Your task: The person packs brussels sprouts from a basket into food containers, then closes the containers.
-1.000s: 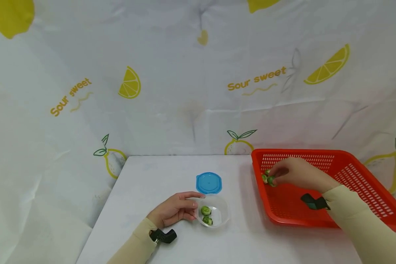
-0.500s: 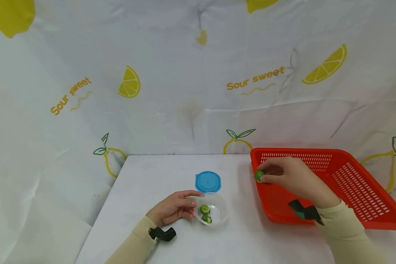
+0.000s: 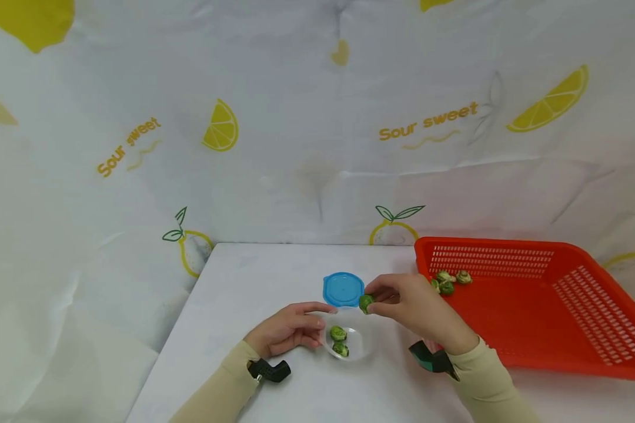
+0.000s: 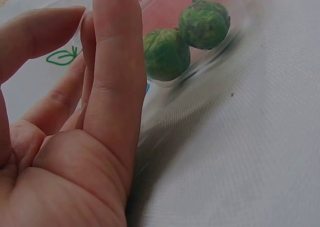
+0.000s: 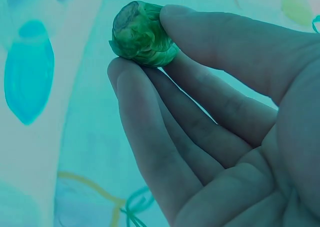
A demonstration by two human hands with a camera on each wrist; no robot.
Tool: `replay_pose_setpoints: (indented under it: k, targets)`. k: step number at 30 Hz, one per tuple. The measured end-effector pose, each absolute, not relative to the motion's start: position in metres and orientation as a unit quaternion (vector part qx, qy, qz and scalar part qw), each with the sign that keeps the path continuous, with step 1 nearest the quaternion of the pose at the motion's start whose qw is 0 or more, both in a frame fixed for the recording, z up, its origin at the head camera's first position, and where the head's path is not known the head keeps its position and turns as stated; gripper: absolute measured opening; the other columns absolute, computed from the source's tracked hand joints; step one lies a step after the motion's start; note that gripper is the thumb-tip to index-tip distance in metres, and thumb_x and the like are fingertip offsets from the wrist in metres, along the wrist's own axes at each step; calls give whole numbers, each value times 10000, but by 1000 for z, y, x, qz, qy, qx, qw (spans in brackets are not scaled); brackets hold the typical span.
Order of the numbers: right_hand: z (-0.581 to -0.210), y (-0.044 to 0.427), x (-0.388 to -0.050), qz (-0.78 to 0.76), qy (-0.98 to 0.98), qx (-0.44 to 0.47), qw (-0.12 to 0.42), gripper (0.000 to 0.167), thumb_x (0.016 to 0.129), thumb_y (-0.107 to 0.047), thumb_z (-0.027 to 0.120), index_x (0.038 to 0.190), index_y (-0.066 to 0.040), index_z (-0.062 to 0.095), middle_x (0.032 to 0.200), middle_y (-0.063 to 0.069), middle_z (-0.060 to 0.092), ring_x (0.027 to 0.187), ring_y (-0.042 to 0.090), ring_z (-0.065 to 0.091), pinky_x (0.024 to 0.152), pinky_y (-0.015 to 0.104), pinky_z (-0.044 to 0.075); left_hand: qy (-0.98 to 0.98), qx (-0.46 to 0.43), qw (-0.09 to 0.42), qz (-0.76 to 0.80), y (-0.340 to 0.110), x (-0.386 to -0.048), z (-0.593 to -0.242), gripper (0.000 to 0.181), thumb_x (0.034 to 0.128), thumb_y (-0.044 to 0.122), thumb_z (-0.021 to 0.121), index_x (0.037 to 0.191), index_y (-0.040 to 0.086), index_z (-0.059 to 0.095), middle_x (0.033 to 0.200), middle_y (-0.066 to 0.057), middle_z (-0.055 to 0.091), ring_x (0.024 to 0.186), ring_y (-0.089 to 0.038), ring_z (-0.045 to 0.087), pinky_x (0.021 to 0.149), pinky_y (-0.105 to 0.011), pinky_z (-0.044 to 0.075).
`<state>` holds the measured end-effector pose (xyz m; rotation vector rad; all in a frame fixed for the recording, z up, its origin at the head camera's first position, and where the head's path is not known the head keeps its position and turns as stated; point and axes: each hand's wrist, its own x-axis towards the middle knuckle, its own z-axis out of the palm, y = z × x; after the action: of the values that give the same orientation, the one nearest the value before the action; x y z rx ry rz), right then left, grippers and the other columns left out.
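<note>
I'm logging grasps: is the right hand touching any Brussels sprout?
Touching: the right wrist view shows the right hand pinching one Brussels sprout, thumb tip against its leaves.

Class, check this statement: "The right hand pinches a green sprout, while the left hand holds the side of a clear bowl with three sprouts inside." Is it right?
Not quite: the clear bowl has two sprouts inside, not three, as the head view shows. The rest stands: the right hand pinches a green sprout, and the left hand holds the bowl's side.
</note>
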<state>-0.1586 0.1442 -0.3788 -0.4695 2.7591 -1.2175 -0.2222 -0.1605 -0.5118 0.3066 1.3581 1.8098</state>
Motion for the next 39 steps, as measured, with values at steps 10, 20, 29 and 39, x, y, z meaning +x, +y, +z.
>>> replay_pose_setpoints:
  k: [10, 20, 29, 39]
  targets:
    - [-400, 122, -155, -390, 904, -169, 51, 182, 930, -182, 867, 1091, -142, 790, 972, -62, 789, 875, 66, 721, 823, 266, 668, 533, 126, 423, 722, -161, -224, -512, 509, 1041, 119, 702, 1534, 90, 579, 897, -24, 734, 789, -103, 724, 810, -267, 673]
    - [-406, 117, -155, -361, 917, -161, 55, 186, 905, -158, 888, 1062, -144, 790, 932, -79, 773, 831, 61, 682, 776, 222, 639, 531, 125, 426, 722, -162, -223, -511, 542, 1030, 138, 721, 1546, 91, 565, 904, -19, 736, 791, -97, 730, 818, -267, 674]
    - [-407, 116, -155, -349, 921, -163, 62, 198, 898, -146, 891, 1071, -146, 794, 938, -74, 771, 835, 71, 679, 777, 248, 650, 530, 130, 424, 723, -160, -225, -510, 532, 1037, 125, 707, 1548, 88, 563, 890, -22, 733, 783, -98, 723, 809, -263, 673]
    - [-410, 114, -154, -339, 925, -158, 69, 191, 895, -144, 892, 1060, -159, 798, 929, -80, 762, 834, 85, 666, 769, 246, 640, 529, 129, 427, 722, -161, -223, -510, 568, 1013, 156, 747, 1546, 90, 563, 889, -12, 738, 779, -89, 728, 817, -259, 672]
